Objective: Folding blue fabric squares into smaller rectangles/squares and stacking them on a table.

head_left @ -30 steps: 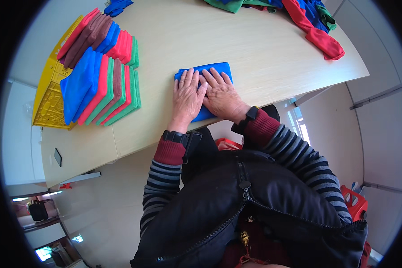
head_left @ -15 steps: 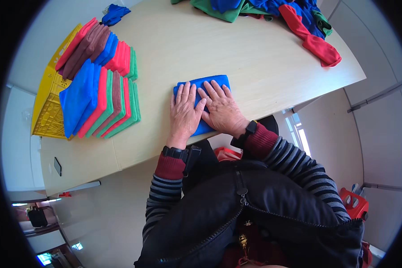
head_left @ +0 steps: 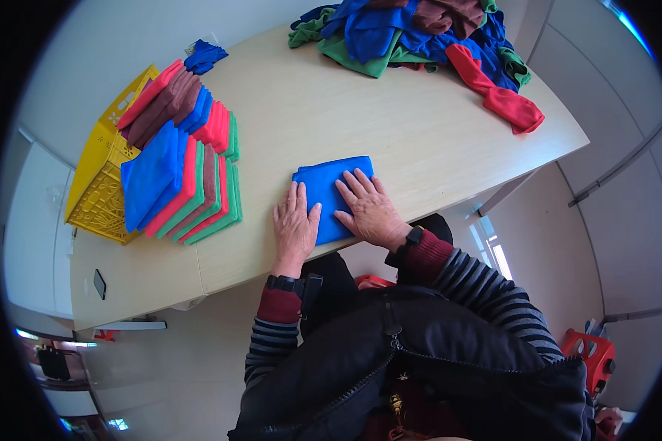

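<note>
Both palms lie flat and open on the folded blue cloth (head_left: 332, 195) near the wooden table (head_left: 390, 125)'s front edge, left hand (head_left: 294, 228) on its near-left corner, right hand (head_left: 370, 209) more squarely on it, the soft nappy rectangle's long axis running away from the person.

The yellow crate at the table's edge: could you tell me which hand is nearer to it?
Left. The left hand lies flat partly on the folded blue cloth, closer to the yellow crate; the right hand presses the cloth farther away.
</note>
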`<state>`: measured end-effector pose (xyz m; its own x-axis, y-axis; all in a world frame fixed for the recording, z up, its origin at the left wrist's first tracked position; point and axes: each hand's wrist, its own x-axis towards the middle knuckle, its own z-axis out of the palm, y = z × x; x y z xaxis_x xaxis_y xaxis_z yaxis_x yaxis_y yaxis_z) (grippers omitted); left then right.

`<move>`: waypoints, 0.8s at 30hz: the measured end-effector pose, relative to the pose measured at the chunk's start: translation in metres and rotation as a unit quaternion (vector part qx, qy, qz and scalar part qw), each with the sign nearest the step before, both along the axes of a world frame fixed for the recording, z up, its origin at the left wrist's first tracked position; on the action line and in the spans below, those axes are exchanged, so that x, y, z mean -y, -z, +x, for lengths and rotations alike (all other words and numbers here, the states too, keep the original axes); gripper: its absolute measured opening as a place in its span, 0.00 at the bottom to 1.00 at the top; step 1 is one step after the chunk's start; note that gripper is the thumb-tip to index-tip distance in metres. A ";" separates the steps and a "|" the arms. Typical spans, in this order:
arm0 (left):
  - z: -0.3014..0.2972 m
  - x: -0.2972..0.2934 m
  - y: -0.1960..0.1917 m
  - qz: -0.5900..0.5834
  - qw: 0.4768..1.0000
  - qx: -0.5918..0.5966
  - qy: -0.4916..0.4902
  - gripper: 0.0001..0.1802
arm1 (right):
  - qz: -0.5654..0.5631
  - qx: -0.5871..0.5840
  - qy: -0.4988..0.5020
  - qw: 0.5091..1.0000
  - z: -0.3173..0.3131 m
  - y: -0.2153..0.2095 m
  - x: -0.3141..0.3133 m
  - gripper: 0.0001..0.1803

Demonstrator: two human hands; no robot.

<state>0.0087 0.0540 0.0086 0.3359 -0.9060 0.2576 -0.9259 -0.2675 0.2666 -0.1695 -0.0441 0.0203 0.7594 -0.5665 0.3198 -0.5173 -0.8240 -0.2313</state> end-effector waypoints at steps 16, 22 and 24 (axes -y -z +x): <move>-0.015 -0.056 -0.223 -0.401 0.862 -0.066 0.303 0.30 | -0.031 0.336 -0.247 0.908 -0.102 -0.257 -0.015 0.43; 0.098 -0.161 -0.316 -0.387 0.784 0.208 0.438 0.35 | -0.144 0.310 -0.243 0.908 -0.156 -0.289 -0.005 0.43; 0.153 -0.207 -0.315 -0.391 0.785 0.208 0.433 0.34 | -0.149 0.313 -0.241 0.907 -0.182 -0.287 0.010 0.43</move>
<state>0.1616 0.2615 0.3238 -0.5794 -0.2587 0.7729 -0.7209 0.6051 -0.3379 -0.3515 -0.0541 0.3071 0.5127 -0.0349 0.8579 0.0748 -0.9936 -0.0851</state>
